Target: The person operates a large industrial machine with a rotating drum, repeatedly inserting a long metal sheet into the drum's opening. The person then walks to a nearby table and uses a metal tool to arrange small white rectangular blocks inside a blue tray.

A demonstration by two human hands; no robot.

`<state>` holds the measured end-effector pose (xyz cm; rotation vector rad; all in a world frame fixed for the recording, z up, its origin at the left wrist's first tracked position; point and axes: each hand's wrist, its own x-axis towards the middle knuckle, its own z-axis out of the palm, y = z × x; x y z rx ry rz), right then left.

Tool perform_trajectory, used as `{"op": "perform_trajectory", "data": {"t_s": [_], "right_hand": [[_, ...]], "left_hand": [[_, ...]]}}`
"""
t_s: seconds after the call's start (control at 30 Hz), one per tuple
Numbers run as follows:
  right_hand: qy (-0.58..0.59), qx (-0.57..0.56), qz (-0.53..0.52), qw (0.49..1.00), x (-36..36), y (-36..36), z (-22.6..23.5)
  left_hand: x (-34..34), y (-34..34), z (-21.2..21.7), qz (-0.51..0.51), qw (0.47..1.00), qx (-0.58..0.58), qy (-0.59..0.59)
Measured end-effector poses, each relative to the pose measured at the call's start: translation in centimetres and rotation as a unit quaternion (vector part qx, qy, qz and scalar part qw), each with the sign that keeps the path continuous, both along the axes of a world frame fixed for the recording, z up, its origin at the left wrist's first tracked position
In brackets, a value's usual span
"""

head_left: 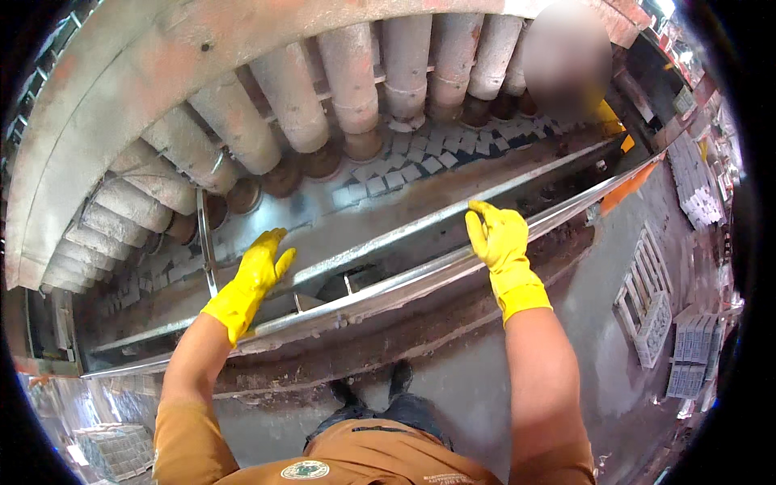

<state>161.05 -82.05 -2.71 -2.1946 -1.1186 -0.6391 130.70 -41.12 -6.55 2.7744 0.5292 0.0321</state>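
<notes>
The long metal bar (pixel 388 242) slanted through the middle of a machine, its right end farther from the person than its left; the left hand (pixel 257 276), in a yellow rubber glove, was over the left half of the bar, fingers stretched past its far edge and thumb held away from them; the right hand (pixel 501 236), gloved alike, was over the right half of the bar, forefinger pointing across it, thumb parted from that finger; the hands stood well apart, both unclenched, with a stretch of the bar bare between them; whether either glove touched the bar, I could not tell.

On the near side of the bar ran a shiny front rail (pixel 404 280); two short posts (pixel 348 284) stood between bar and rail; just beyond the bar lay a wet grey bed (pixel 311 206), with pale square tiles (pixel 411 173) scattered over it; farther beyond the bar, thick grey pipes (pixel 349 81) stood in a curved row under a stained hood (pixel 162 65).

Nearer than the bar were a dirty brown ledge (pixel 420 323) and the person's brown shirt (pixel 404 462); off past the bar's right end lay a slatted rack (pixel 644 275).
</notes>
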Motion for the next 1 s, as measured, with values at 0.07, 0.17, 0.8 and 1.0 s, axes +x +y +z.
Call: {"op": "perform_trajectory", "data": {"t_s": [0.07, 0.17, 0.8, 1.0], "right_hand": [[-0.014, 0.018, 0.011, 1.000, -0.1, 0.5, 0.0], [-0.021, 0.008, 0.004, 1.000, -0.2, -0.1, -0.3], [-0.002, -0.044, -0.003, 0.999, -0.2, -0.7, -0.4], [0.005, -0.040, 0.000, 0.999, -0.1, -0.4, -0.1]], "left_hand": [[1.9, 3.1, -2.9, 0.065, 0.994, 0.049, 0.068], [6.2, 4.5, -4.5, 0.168, 0.966, 0.077, 0.180], [15.1, 8.8, -9.0, 0.213, 0.924, 0.077, 0.308], [15.3, 12.0, -5.8, 0.206, 0.930, 0.070, 0.297]]}}
